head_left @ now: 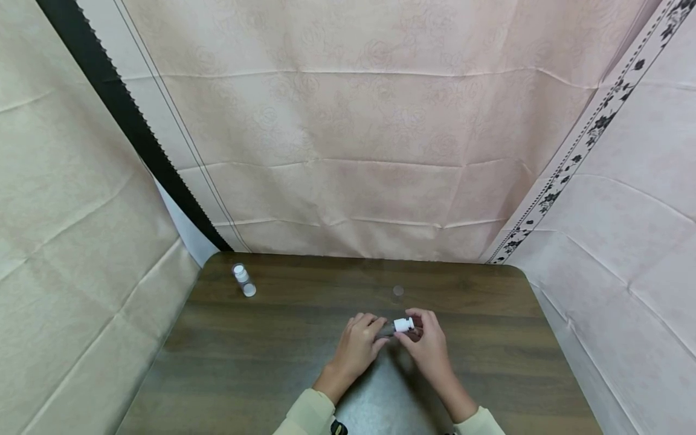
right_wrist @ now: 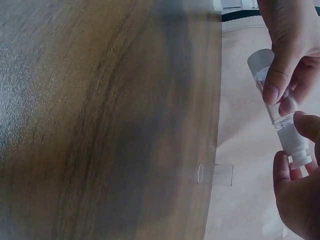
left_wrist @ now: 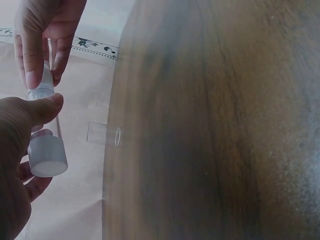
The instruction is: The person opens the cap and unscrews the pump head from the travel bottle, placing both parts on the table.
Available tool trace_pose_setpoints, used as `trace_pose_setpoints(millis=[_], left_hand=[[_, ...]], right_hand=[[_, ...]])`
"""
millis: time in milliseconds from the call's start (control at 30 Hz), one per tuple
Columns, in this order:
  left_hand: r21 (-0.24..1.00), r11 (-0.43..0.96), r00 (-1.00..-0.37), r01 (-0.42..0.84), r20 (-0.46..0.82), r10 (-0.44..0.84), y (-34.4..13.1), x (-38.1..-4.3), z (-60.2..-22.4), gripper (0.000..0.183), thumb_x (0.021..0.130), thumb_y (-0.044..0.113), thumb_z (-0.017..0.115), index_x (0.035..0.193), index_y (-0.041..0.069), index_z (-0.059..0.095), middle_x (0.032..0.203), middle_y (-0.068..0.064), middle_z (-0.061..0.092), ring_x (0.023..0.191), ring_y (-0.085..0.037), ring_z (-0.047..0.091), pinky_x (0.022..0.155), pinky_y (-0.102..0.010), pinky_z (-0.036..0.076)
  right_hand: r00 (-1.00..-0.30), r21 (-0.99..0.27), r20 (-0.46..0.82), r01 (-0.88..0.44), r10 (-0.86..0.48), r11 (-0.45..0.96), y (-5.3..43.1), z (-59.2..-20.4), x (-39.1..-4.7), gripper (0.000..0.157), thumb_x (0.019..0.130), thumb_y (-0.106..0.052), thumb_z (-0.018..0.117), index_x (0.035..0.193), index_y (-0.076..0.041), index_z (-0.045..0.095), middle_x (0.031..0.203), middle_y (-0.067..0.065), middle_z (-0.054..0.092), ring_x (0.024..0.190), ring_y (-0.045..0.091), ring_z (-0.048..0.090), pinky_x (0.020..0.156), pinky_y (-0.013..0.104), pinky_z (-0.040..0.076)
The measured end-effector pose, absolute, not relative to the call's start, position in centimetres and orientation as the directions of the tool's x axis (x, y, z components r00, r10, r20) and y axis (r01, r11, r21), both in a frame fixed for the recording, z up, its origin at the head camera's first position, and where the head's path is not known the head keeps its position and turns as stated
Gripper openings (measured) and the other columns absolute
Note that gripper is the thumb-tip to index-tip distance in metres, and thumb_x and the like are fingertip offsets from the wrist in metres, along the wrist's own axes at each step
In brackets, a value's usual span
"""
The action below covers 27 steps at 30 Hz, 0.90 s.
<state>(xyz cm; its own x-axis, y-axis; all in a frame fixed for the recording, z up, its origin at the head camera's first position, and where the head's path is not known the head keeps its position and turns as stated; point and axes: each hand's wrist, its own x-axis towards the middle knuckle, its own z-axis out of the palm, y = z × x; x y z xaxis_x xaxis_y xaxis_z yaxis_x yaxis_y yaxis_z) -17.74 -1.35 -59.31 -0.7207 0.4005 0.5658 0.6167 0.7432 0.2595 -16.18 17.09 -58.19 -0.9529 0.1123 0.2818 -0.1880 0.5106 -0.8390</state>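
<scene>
A small clear bottle (right_wrist: pixel 272 112) with a white pump top (head_left: pixel 403 325) and a white base (left_wrist: pixel 47 157) is held above the table, lying at a slant between both hands. My left hand (head_left: pixel 354 345) grips its clear body, thumb on one side and fingers on the other. At the pump end, the thumb and fingers of my right hand (head_left: pixel 429 347) pinch the white collar (right_wrist: pixel 291 141). A clear cylindrical cap (head_left: pixel 398 291) stands on the table just beyond the hands. Both wrist views show this cap apart from the hands.
Another small bottle with a white top (head_left: pixel 243 280) stands near the table's far left corner. The brown wooden table (head_left: pixel 244 356) has rounded far corners. Pale patterned cloth (head_left: pixel 348 181) hangs behind it and along both sides.
</scene>
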Motion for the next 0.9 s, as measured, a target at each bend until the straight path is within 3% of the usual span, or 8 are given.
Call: trace_pose_setpoints(millis=[233,433,900], left_hand=[[0.267,0.745,-0.721,0.611,0.576,0.385,-1.28,-17.84,-59.31,0.038,0.080,0.029,0.091,0.112,0.015,0.077,0.100,0.001,0.072,0.088,-0.014,0.065,0.074,-0.032,0.055],[0.286,0.754,-0.741,0.591,0.562,0.368,-1.13,-17.81,-59.10,0.039,0.081,0.032,0.090,0.113,0.015,0.077,0.100,0.001,0.072,0.088,-0.015,0.066,0.075,-0.032,0.056],[0.340,0.742,-0.759,0.578,0.557,0.336,-0.73,-17.76,-58.53,0.038,0.081,0.028,0.090,0.113,0.012,0.077,0.099,-0.001,0.072,0.086,-0.015,0.067,0.074,-0.030,0.059]], right_hand=[[-0.936,-0.833,0.319,-0.201,0.151,0.516,16.91,-58.18,-16.14,0.055,0.073,0.006,0.090,0.120,-0.001,0.062,0.114,0.014,0.063,0.102,0.027,0.069,0.082,0.024,0.060],[-0.933,-0.876,0.309,-0.205,0.182,0.437,16.69,-58.10,-15.97,0.055,0.075,0.010,0.086,0.122,0.002,0.059,0.120,0.016,0.061,0.107,0.028,0.068,0.087,0.014,0.055],[-0.861,-0.859,0.460,-0.371,0.215,0.352,16.57,-58.22,-16.43,0.053,0.072,0.024,0.079,0.120,0.009,0.062,0.121,0.021,0.063,0.106,0.032,0.068,0.089,0.021,0.056]])
